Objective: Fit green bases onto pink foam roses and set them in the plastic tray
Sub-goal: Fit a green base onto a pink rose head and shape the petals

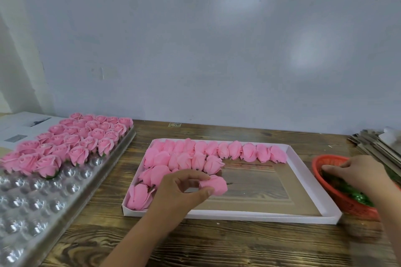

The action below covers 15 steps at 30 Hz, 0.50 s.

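Note:
My left hand (184, 193) pinches a pink foam rose (216, 185) between thumb and fingers, just above the white cardboard box (303, 182) in the middle. Several more loose pink roses (249, 151) lie in rows along the box's far and left sides. My right hand (358, 174) reaches into the red mesh basket (319, 171) of green bases (351, 191) at the right, fingers curled down among them; whether it holds one is hidden. The clear plastic tray (39, 201) with round cups lies at the left, its far part filled with upright finished roses (71, 143).
The wooden table (217, 245) carries everything. Printed papers (19, 128) lie behind the plastic tray at the far left. A stack of flat cardboard sheets (377, 145) sits at the far right behind the basket. A pale wall stands close behind the table.

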Motion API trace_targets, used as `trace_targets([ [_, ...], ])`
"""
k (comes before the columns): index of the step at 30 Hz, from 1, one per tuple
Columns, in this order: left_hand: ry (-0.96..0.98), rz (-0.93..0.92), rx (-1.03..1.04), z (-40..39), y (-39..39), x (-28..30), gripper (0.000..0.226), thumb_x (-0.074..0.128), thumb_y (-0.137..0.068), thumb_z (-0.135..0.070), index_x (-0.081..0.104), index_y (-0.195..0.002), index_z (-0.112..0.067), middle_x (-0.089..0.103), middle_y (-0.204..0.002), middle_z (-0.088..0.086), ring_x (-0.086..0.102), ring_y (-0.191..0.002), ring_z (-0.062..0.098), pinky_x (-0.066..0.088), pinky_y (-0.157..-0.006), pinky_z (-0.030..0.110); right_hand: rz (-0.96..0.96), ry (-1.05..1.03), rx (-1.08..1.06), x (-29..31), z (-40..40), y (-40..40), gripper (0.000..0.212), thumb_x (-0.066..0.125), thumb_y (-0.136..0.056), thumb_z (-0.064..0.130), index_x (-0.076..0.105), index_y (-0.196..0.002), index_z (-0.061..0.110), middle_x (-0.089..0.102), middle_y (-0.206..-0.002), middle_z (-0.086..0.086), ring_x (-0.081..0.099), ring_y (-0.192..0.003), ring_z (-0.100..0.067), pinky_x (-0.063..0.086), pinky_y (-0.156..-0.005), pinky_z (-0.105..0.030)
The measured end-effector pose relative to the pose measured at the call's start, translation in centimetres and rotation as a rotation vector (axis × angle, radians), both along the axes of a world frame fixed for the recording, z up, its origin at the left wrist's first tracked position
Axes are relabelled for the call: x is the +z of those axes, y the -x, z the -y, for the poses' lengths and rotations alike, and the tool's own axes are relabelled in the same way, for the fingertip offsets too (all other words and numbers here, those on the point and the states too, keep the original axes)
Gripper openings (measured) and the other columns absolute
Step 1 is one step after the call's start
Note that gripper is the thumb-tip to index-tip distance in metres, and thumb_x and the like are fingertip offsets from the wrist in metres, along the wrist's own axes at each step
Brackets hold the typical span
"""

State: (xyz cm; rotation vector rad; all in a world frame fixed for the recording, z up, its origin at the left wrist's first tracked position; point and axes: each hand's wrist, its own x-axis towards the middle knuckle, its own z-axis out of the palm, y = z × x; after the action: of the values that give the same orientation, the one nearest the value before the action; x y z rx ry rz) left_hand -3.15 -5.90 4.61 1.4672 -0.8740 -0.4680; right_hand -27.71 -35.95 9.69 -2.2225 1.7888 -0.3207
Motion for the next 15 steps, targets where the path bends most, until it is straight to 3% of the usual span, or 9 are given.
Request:
trace_targets([
  [6,0.006,-0.020,-0.002,0.0,0.0,0.0,0.029,0.086,-0.075,-0.011,0.080,-0.086,-0.037,0.072,-0.072,-0.018,0.066,-0.071,-0.006,0.051,-0.065,0.012,0.060,-0.013,-0.029,-0.2,0.1,0.1,0.072,0.067,-0.070,0.070,0.062,-0.056,-0.001,0.065,-0.057,-0.014,0.061,-0.054,-0.027,0.046,-0.051,-0.028],
  [9,0.004,-0.016,0.006,0.0,0.0,0.0,0.030,0.086,-0.076,-0.010,0.079,-0.086,-0.038,0.072,-0.072,-0.019,0.065,-0.071,-0.007,0.051,-0.065,0.011,0.160,-0.034,-0.038,-0.4,0.2,0.2,0.074,0.055,-0.073,0.075,0.052,-0.048,0.005,0.049,-0.040,-0.002,0.048,-0.042,-0.018,0.040,-0.049,-0.025],
  [11,0.006,-0.010,0.003,0.0,0.0,0.0,0.030,0.086,-0.076,-0.010,0.079,-0.086,-0.037,0.071,-0.072,-0.019,0.065,-0.071,-0.007,0.050,-0.064,0.011,0.184,0.010,-0.025,-1.0,0.8,0.4,0.063,0.058,-0.085,0.060,0.068,-0.063,0.002,0.050,-0.044,0.000,0.048,-0.044,-0.018,0.037,-0.047,-0.023],
  [12,0.008,-0.011,0.001,0.0,0.0,0.0,0.030,0.086,-0.076,-0.010,0.080,-0.087,-0.037,0.071,-0.072,-0.019,0.065,-0.071,-0.007,0.050,-0.064,0.011,0.197,0.036,-0.017,-1.4,1.2,0.5,0.048,0.062,-0.089,0.049,0.074,-0.077,0.004,0.056,-0.050,-0.002,0.052,-0.049,-0.019,0.037,-0.047,-0.023],
  [15,0.010,-0.017,0.003,0.0,-0.1,-0.2,0.029,0.086,-0.076,-0.011,0.080,-0.087,-0.037,0.072,-0.073,-0.018,0.066,-0.072,-0.006,0.051,-0.065,0.012,0.219,0.063,-0.033,-2.1,1.6,0.7,0.016,0.062,-0.092,0.019,0.073,-0.091,0.007,0.060,-0.067,-0.005,0.052,-0.059,-0.018,0.038,-0.049,-0.025],
])
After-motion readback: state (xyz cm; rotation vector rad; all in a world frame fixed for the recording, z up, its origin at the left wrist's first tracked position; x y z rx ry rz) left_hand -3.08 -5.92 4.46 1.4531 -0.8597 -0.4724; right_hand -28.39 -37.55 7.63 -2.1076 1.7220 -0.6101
